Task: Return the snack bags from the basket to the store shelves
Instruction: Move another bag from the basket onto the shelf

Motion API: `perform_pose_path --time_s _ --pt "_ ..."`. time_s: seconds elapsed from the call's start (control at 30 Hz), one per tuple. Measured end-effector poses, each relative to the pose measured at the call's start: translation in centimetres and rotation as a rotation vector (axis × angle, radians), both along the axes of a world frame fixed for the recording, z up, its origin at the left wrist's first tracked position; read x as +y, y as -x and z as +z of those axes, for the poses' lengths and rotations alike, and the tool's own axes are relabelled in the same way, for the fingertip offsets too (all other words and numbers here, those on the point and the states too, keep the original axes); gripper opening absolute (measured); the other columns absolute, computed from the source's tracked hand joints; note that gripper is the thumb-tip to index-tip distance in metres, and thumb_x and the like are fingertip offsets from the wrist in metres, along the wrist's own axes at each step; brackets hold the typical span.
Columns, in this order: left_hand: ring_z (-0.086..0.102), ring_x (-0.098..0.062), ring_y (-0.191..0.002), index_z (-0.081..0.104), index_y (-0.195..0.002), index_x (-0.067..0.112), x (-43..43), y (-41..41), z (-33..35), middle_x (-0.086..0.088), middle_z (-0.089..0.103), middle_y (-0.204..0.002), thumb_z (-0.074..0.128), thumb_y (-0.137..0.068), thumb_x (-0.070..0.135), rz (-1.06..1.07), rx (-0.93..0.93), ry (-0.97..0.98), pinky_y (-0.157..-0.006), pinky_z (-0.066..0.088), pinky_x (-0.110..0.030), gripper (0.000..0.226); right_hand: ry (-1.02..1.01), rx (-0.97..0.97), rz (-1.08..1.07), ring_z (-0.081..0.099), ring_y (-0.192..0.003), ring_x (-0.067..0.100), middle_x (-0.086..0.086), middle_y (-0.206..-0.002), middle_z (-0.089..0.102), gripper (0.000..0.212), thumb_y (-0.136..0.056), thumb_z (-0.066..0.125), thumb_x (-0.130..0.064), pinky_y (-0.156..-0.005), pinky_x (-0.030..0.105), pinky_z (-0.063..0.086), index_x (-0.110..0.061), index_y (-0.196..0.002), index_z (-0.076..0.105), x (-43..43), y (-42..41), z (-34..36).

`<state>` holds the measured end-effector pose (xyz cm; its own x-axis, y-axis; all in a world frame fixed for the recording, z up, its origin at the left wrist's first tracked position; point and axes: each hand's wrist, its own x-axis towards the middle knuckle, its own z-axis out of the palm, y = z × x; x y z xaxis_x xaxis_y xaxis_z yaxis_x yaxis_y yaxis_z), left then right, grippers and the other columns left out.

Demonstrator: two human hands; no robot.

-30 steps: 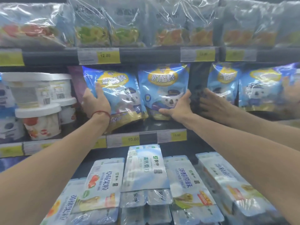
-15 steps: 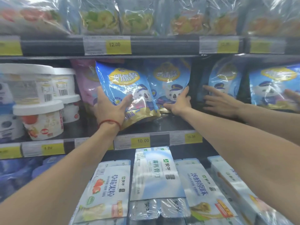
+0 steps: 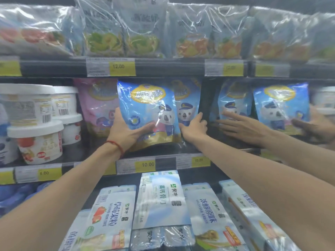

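A blue snack bag (image 3: 148, 113) with a koala in a police cap stands upright on the middle shelf (image 3: 163, 151). My left hand (image 3: 126, 132), a red string at its wrist, grips the bag's lower left corner. Half hidden behind it stands a second blue snack bag (image 3: 188, 105). My right hand (image 3: 194, 126) holds that bag's lower right edge, beside the dark divider (image 3: 205, 98). No basket is in view.
A pink bag (image 3: 97, 105) and white tubs (image 3: 34, 124) stand to the left. Right of the divider are more blue bags (image 3: 281, 105) and two more hands (image 3: 243, 126), seemingly a mirror image. Clear-wrapped packs (image 3: 126, 33) fill the shelf above and flat packs (image 3: 159, 200) the one below.
My left hand has carried the blue bag to the right and set it upright, so it now overlaps the second bag. My right hand has stayed at that bag's lower edge.
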<state>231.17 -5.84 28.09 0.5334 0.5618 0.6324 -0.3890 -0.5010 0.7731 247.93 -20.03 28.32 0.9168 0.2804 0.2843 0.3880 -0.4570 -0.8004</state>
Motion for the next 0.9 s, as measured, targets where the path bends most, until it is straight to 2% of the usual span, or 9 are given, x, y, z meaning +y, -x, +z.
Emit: perform_pose_path --time_s 0.1,0.23,0.3,0.37,0.47,0.53,0.67,0.77,0.9 --pt "0.071 -0.004 -0.094 0.044 -0.113 0.023 0.1 -0.7 0.1 0.004 0.069 -0.109 0.092 -0.057 0.019 -0.081 0.022 0.036 -0.076 0.058 -0.02 0.074 -0.026 -0.045 0.097 0.043 -0.137 0.035 0.015 -0.151 0.044 0.062 -0.102 0.044 -0.05 -0.106 0.04 0.038 -0.012 -0.15 0.039 -1.5 0.5 0.0" --pt "0.07 -0.006 -0.09 0.046 -0.114 0.016 -0.6 -3.5 0.0 0.007 0.07 -0.103 0.087 -0.069 0.015 -0.063 0.026 -0.056 -0.07 0.055 -0.014 0.061 -0.154 -0.104 0.197 0.057 -0.118 0.024 0.003 -0.127 0.062 0.056 -0.098 0.044 -0.06 -0.09 0.034 0.04 -0.02 -0.135 0.057 -3.2 1.7 -0.4" --pt "0.068 -0.008 -0.09 0.043 -0.115 0.016 -1.3 -5.3 -0.1 0.007 0.067 -0.102 0.088 -0.069 0.024 -0.011 0.04 -0.096 -0.073 0.056 -0.018 0.065 -0.213 -0.092 0.236 0.058 -0.11 0.02 -0.002 -0.122 0.061 0.066 -0.084 0.061 -0.064 -0.09 0.034 0.046 -0.021 -0.134 0.055 -3.5 2.2 -0.3" --pt "0.068 -0.009 -0.091 0.039 -0.113 0.017 -1.5 -6.7 -0.2 0.012 0.066 -0.099 0.087 -0.069 0.037 0.06 0.088 -0.171 -0.077 0.056 -0.024 0.068 -0.22 -0.078 0.257 0.061 -0.112 0.019 -0.002 -0.126 0.061 0.084 -0.066 0.079 -0.058 -0.097 0.04 0.052 -0.021 -0.136 0.05 -3.6 2.2 -0.4" --pt "0.067 -0.017 -0.094 0.03 -0.113 0.021 -1.0 -7.8 -0.8 0.008 0.066 -0.104 0.084 -0.066 0.05 0.152 0.133 -0.253 -0.083 0.054 -0.034 0.077 -0.196 -0.126 0.174 0.058 -0.121 0.023 0.002 -0.132 0.057 0.097 -0.063 0.091 -0.05 -0.102 0.045 0.051 -0.018 -0.14 0.042 -3.5 1.6 -0.6" --pt "0.066 -0.017 -0.097 0.026 -0.119 0.026 -0.6 -8.1 -1.1 0.003 0.064 -0.111 0.086 -0.063 0.049 0.122 0.157 -0.234 -0.091 0.053 -0.038 0.086 -0.172 -0.155 0.123 0.054 -0.128 0.025 0.004 -0.138 0.053 0.1 -0.067 0.091 -0.047 -0.104 0.045 0.049 -0.014 -0.144 0.037 -3.4 1.1 -0.6" --pt "0.062 -0.012 -0.093 0.022 -0.134 0.03 -0.4 -8.2 -1.2 0.006 0.062 -0.11 0.09 -0.061 0.041 0.178 0.232 -0.243 -0.086 0.045 -0.025 0.101 -0.014 -0.183 0.042 0.047 -0.134 0.029 0.008 -0.145 0.042 0.099 -0.075 0.086 -0.048 -0.101 0.041 0.045 -0.011 -0.147 0.029 -2.8 0.3 -0.3" --pt "0.065 -0.024 -0.1 0.026 -0.134 0.029 -0.5 -8.6 -1.1 0.003 0.066 -0.113 0.087 -0.065 0.042 0.3 0.277 -0.348 -0.089 0.051 -0.035 0.092 0.048 -0.228 0.035 0.048 -0.132 0.031 0.009 -0.144 0.043 0.093 -0.077 0.083 -0.05 -0.095 0.04 0.044 -0.012 -0.143 0.031 -2.3 -0.5 -0.2" --pt "0.064 -0.035 -0.101 0.032 -0.123 0.028 -0.6 -8.8 -0.9 -0.004 0.069 -0.112 0.075 -0.068 0.063 0.569 0.43 -0.482 -0.074 0.047 -0.038 0.078 0.043 -0.24 0.033 0.048 -0.132 0.032 0.01 -0.146 0.041 0.099 -0.078 0.084 -0.047 -0.096 0.04 0.043 -0.012 -0.149 0.025 -1.5 -1.6 -0.2"
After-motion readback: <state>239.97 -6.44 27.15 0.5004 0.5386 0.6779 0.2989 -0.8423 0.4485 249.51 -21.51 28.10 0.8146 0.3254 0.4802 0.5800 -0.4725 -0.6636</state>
